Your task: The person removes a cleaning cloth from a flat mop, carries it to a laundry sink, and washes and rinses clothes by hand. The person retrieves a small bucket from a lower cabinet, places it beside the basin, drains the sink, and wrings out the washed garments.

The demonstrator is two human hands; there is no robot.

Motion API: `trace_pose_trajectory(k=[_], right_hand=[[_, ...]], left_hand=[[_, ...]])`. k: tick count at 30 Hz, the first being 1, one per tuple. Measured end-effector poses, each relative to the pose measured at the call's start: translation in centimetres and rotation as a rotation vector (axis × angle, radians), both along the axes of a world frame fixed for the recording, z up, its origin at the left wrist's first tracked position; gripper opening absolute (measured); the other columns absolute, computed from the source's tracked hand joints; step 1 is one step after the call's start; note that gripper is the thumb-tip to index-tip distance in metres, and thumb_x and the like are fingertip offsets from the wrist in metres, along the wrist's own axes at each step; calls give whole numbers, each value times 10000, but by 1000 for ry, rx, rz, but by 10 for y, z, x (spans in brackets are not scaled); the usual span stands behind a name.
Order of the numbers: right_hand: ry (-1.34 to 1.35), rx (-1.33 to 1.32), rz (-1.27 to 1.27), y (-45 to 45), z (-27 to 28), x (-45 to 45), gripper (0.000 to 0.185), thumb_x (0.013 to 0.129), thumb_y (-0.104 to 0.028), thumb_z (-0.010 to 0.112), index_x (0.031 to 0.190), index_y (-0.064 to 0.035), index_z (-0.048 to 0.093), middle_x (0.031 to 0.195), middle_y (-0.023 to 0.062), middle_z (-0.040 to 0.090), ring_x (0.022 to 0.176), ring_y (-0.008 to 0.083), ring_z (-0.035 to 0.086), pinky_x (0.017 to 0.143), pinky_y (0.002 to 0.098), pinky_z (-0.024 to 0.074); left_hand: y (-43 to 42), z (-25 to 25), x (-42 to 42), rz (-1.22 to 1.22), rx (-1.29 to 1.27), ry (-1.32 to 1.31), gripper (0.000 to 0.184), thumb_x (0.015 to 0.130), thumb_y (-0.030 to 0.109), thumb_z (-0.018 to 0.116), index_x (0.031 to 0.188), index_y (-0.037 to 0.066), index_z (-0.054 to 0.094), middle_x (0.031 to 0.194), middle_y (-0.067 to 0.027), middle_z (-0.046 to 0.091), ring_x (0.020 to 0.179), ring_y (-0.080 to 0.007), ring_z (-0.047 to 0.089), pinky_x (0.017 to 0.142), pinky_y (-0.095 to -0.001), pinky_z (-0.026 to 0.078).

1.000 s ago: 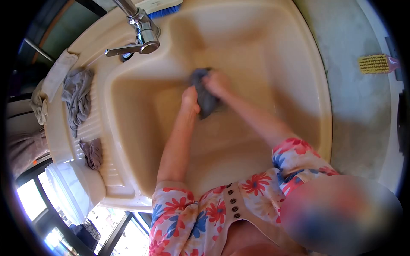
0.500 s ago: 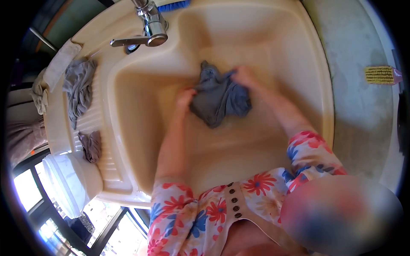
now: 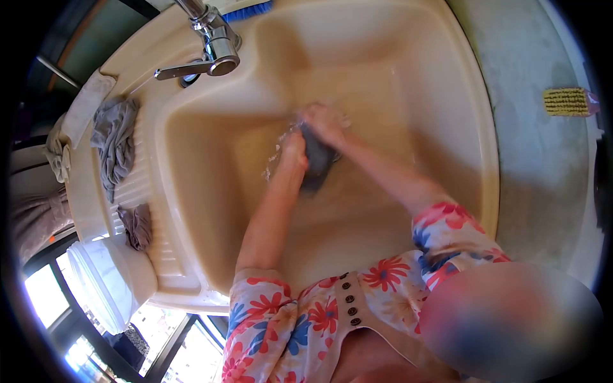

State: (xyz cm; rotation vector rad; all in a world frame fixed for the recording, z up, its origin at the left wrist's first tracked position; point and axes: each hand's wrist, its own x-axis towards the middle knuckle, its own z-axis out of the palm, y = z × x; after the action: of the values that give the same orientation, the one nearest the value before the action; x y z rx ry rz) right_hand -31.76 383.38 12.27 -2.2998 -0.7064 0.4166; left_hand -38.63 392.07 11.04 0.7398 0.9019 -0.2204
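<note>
A wet dark grey cloth (image 3: 317,159) is bunched between my two hands, low in the beige sink (image 3: 447,83). My left hand (image 3: 295,148) is closed on its left side. Over the cloth's upper part my right hand (image 3: 322,122) is closed as well, close to the left one. Small splashes or bubbles show around the fingers, and both hands are slightly blurred. The lower end of the cloth hangs free below them. What kind of garment it is, I cannot tell.
A chrome tap (image 3: 220,48) stands at the sink's upper left. On the ribbed drainboard lie a grey cloth (image 3: 115,143) and a brownish cloth (image 3: 135,226), beside a white bucket (image 3: 121,271). A yellow-bristled brush (image 3: 565,102) rests on the right ledge; a blue brush (image 3: 248,11) is behind the sink.
My hands have come together from either side of the spread cloth, the right one moving left. The cloth is now bunched up, and splashes have appeared around it.
</note>
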Motion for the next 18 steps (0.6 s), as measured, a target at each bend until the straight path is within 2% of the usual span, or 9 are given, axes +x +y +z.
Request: trace_pose_trajectory(k=[2, 3, 5, 8, 10, 11, 14, 15, 18], right_hand=[[-20, -242, 48, -40, -9, 54, 275, 772, -320, 547, 805, -53, 604, 803, 196, 594, 739, 308, 586, 670, 377, 449], [9, -324, -61, -55, -10, 79, 323, 775, -356, 558, 863, -52, 619, 833, 171, 613, 782, 292, 591, 696, 367, 455], [113, -255, -269, -86, 23, 122, 397, 767, -402, 575, 959, -57, 612, 929, 156, 613, 844, 280, 586, 734, 359, 460], [-286, -174, -377, -117, -14, 144, 475, 741, -472, 567, 1036, -101, 589, 983, 144, 594, 887, 285, 569, 788, 368, 447], [-520, -437, -267, -81, -8, 67, 479, 728, -423, 602, 1092, -115, 552, 1014, 150, 577, 884, 309, 560, 804, 364, 443], [-355, -431, -136, -69, -3, 48, 436, 721, -382, 617, 1059, -111, 567, 982, 153, 584, 876, 307, 561, 799, 373, 442], [126, -404, 256, -47, 18, 18, 308, 701, -259, 660, 959, -97, 613, 888, 162, 607, 852, 303, 565, 782, 402, 437], [-24, -263, 151, -67, -8, 37, 248, 706, -211, 654, 910, -72, 624, 848, 152, 617, 819, 264, 582, 720, 398, 455], [26, 19, -163, -120, -30, 112, 439, 721, -334, 652, 1050, -53, 575, 953, 176, 590, 835, 284, 580, 714, 369, 474]], left_hand=[[6, 37, 13, -76, -67, -57, 300, 872, 273, 466, 950, 1, 568, 902, -101, 609, 824, -214, 584, 749, -376, 478], [20, 42, 8, -32, -3, -50, 316, 855, 272, 480, 960, -15, 561, 919, -109, 604, 835, -221, 581, 745, -379, 475], [69, 45, 1, 59, 140, -55, 357, 821, 269, 508, 979, -48, 546, 955, -124, 595, 856, -234, 575, 737, -385, 470], [99, -2, -30, 26, 447, -5, 386, 795, 233, 546, 1062, -44, 517, 1003, -139, 590, 905, -245, 573, 766, -391, 463], [69, -7, -22, -263, 944, -26, 407, 783, 195, 556, 1109, -38, 487, 1031, -153, 581, 938, -247, 566, 770, -381, 465], [57, -10, -20, -411, 1193, -33, 423, 777, 175, 561, 1132, -36, 471, 1044, -160, 577, 954, -248, 563, 772, -376, 466], [51, -57, -24, -455, 675, -14, 429, 757, 172, 583, 1113, -46, 483, 1012, -159, 588, 911, -249, 580, 751, -372, 478], [58, -52, -25, -343, 582, -23, 413, 757, 187, 589, 1088, -44, 501, 998, -154, 592, 885, -252, 586, 741, -374, 481], [112, -22, -57, -21, 314, 43, 367, 763, 233, 602, 1015, -28, 551, 956, -141, 603, 799, -260, 601, 701, -374, 491]])
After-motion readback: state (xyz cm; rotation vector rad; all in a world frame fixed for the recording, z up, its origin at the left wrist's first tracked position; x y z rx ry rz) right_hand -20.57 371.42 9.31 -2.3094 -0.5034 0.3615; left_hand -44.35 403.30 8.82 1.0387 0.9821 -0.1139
